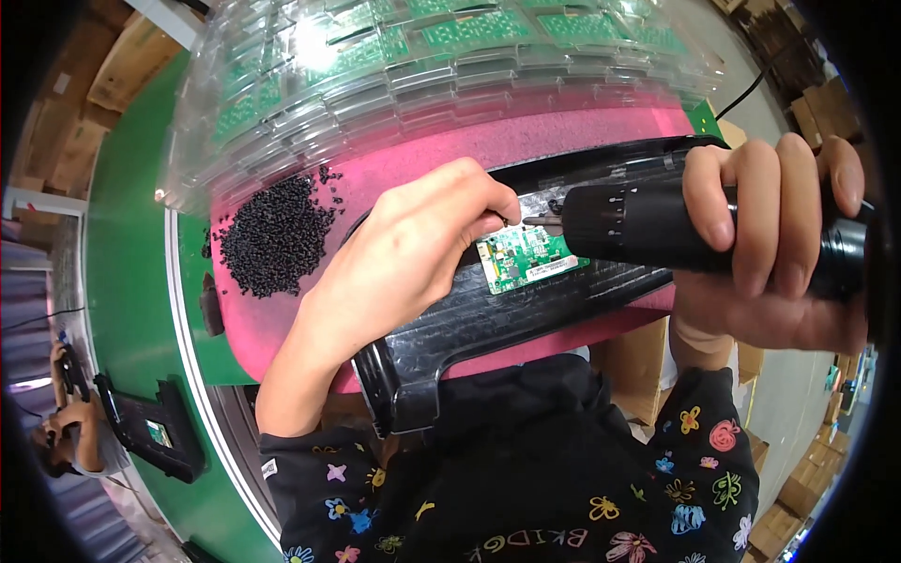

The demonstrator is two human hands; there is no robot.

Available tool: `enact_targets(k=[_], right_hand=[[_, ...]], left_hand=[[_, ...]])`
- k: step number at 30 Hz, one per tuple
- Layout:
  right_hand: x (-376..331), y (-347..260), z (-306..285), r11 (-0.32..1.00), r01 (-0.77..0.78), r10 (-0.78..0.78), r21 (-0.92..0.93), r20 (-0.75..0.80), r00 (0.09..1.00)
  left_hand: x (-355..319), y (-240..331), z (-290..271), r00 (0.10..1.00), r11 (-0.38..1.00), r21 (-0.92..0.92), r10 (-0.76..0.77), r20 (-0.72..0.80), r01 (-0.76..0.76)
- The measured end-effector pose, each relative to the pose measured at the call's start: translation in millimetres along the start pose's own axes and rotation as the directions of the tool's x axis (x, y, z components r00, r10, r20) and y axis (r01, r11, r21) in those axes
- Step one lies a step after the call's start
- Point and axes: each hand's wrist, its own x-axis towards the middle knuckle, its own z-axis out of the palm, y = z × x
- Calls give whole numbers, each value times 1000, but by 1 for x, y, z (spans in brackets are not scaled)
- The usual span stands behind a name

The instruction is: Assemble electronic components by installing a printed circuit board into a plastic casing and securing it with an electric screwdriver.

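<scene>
Small green rectangular circuit board [526, 257] seated in a long black moulded plastic housing [488, 319], lying across a pink foam mat [282, 324] at the near edge of the bench. Pinned at its left end by fingertips of the left hand [413, 253], curled down and pressing on the board, not wrapped round anything. Right hand [779, 235] clamped around a black cylindrical electric screwdriver [648, 225], held level, bit tip touching the board's upper left corner just beside the left fingertips. Dark sleeves with coloured flower prints [526, 488] at the lower edge.

Left of the housing, on the same pink mat, a loose heap of small black screws [272, 235]. Beyond the mat, stacked clear plastic blister trays [413, 66] filled with more green boards, reaching to the far edge. Further left, a green conveyor belt [131, 281] carrying another black housing [155, 427] with its own board, near another person's hands [70, 413] low at the left rim. Brown cardboard boxes [817, 113] far off on the right.
</scene>
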Motion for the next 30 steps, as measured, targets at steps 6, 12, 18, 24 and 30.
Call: enact_targets(k=[6, 12, 18, 24, 30], right_hand=[[-1, 0, -2, 988, -42, 61, -150, 126, 990], [3, 1, -14, 983, -76, 111, -170, 204, 973], [12, 13, -24, 973, -120, 175, -196, 295, 939], [26, 8, -52, 956, -167, 250, -243, 370, 895], [12, 12, -82, 936, -188, 284, -299, 320, 904]], left_hand=[[2, 4, 6, 999, 999, 34, 9, 51, -11], [6, 1, 9, 994, 984, 167, 42, 99, -58], [7, -6, 18, 990, 944, 310, 77, 115, -110], [18, -6, 20, 993, 995, 94, -38, 113, 27], [9, -17, 24, 980, 987, 39, -158, 122, 154]])
